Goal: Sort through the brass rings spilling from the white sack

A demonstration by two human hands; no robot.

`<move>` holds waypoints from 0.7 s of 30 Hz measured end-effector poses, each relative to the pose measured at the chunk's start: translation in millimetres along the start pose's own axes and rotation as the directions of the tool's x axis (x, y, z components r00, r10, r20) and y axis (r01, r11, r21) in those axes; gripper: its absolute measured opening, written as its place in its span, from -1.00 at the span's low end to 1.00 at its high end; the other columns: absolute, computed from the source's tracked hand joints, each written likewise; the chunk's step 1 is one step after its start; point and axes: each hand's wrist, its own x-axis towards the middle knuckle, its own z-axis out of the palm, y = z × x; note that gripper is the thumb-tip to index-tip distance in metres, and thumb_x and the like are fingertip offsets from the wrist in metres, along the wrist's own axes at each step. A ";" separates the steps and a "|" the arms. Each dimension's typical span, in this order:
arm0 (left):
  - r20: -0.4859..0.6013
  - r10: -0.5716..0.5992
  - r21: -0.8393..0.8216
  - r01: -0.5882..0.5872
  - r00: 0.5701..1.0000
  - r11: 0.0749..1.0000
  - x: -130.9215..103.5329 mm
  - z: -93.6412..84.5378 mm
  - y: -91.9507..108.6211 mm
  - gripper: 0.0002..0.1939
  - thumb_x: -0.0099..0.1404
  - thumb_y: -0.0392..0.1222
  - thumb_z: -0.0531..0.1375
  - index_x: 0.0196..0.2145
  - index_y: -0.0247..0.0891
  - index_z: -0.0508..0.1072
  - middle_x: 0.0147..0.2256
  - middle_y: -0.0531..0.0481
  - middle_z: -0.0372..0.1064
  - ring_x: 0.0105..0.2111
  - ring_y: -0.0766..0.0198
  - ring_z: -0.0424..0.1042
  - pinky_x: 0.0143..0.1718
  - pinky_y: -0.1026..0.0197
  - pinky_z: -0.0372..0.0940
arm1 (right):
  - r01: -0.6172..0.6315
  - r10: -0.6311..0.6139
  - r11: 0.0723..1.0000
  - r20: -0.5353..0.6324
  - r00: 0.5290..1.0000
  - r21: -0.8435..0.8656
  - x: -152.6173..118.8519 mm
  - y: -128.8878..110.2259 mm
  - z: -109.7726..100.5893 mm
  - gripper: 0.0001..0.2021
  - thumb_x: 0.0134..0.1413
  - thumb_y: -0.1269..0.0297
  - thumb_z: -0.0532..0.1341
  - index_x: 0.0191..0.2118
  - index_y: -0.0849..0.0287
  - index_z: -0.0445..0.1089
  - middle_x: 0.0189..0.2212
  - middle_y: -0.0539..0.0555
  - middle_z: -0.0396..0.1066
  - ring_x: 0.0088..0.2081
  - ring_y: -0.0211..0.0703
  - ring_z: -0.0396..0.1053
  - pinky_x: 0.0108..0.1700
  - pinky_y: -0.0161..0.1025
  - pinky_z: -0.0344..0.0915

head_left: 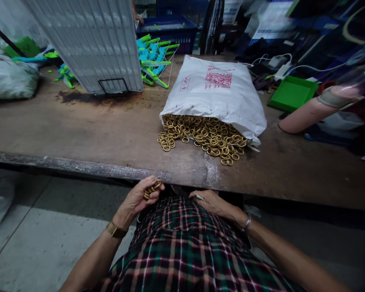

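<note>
Brass-coloured rings point(152, 190) sit stacked in our left hand point(140, 197), which is curled around them with the thumb pressing the stack against the fingertips, just below the near edge of the wooden bench point(94, 134). The left forearm runs up from the lower left, wrist bent slightly, a gold watch band point(115, 231) on it. Our right hand point(208, 200) lies palm down against the plaid shirt point(185, 251), fingers loosely together; we cannot tell whether it holds anything. A bangle point(247, 222) circles that wrist. The two hands are apart, at either side of our midline. Ahead of both hands, on the bench, a white sack point(215, 91) lies on its side, and a heap of loose rings point(203, 136) spills from its mouth toward us.
</note>
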 end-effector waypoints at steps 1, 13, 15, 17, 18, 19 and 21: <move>0.011 -0.032 0.025 0.032 0.999 0.999 -3.4 -0.7 -3.7 -0.81 0.14 -0.15 0.18 -0.42 -0.34 0.31 -0.43 -0.06 0.36 -0.68 0.54 0.11 -0.76 0.49 -0.06 | 0.030 -0.030 1.000 0.055 0.998 -0.007 0.8 2.4 1.0 -0.73 0.13 0.25 0.00 -0.20 0.10 0.42 -0.33 0.02 0.46 -0.33 -0.20 0.37 -0.20 -0.29 0.25; -0.094 -0.143 0.062 0.149 0.985 0.987 -17.3 -26.9 -33.0 -0.78 0.10 -0.14 0.21 -0.44 -0.30 0.24 -0.46 -0.03 0.36 -0.68 0.53 0.13 -0.76 0.48 -0.13 | -0.088 0.078 0.996 0.231 0.970 0.033 34.8 45.6 51.9 -0.67 0.16 0.17 -0.04 -0.28 0.26 0.40 -0.36 0.08 0.42 -0.29 -0.08 0.36 -0.21 -0.19 0.29; -0.115 -0.147 0.033 0.152 0.982 0.988 -15.8 -31.2 -36.5 -0.78 0.09 -0.15 0.22 -0.44 -0.30 0.23 -0.47 -0.03 0.37 -0.69 0.53 0.14 -0.76 0.48 -0.12 | -0.143 0.154 0.987 0.208 0.966 -0.069 37.9 47.4 57.1 -0.68 0.16 0.18 -0.02 -0.30 0.25 0.40 -0.39 0.09 0.40 -0.34 -0.11 0.35 -0.26 -0.22 0.29; -0.131 -0.147 0.012 0.150 0.980 0.989 -14.4 -34.2 -39.3 -0.79 0.09 -0.16 0.22 -0.44 -0.30 0.23 -0.48 -0.02 0.37 -0.69 0.52 0.14 -0.76 0.48 -0.10 | -0.162 0.181 0.980 0.183 0.966 -0.118 40.6 48.1 60.4 -0.68 0.14 0.13 0.01 -0.27 0.23 0.40 -0.39 0.10 0.40 -0.34 -0.12 0.34 -0.27 -0.22 0.29; -0.137 -0.145 0.005 0.147 0.980 0.989 -14.0 -35.3 -40.4 -0.79 0.09 -0.17 0.22 -0.44 -0.30 0.24 -0.48 -0.02 0.37 -0.69 0.52 0.14 -0.76 0.47 -0.10 | -0.152 0.172 0.981 0.168 0.971 -0.123 42.3 48.4 62.0 -0.68 0.13 0.10 0.03 -0.25 0.22 0.41 -0.39 0.10 0.40 -0.34 -0.13 0.34 -0.26 -0.22 0.29; -0.142 -0.145 0.000 0.146 0.979 0.989 -13.7 -36.2 -41.3 -0.79 0.09 -0.17 0.22 -0.44 -0.30 0.24 -0.48 -0.02 0.37 -0.69 0.52 0.14 -0.76 0.47 -0.09 | -0.131 0.148 0.984 0.149 0.978 -0.121 44.1 48.7 63.7 -0.68 0.12 0.08 0.04 -0.23 0.20 0.41 -0.38 0.10 0.40 -0.33 -0.13 0.34 -0.25 -0.22 0.29; -0.153 -0.143 -0.009 0.144 0.978 0.990 -13.8 -37.6 -43.0 -0.79 0.09 -0.16 0.21 -0.45 -0.31 0.25 -0.48 -0.03 0.37 -0.69 0.52 0.15 -0.76 0.47 -0.08 | -0.054 0.065 0.990 0.083 0.994 -0.128 48.6 49.2 67.6 -0.68 0.09 0.06 0.08 -0.19 0.16 0.41 -0.36 0.09 0.41 -0.30 -0.13 0.33 -0.22 -0.22 0.30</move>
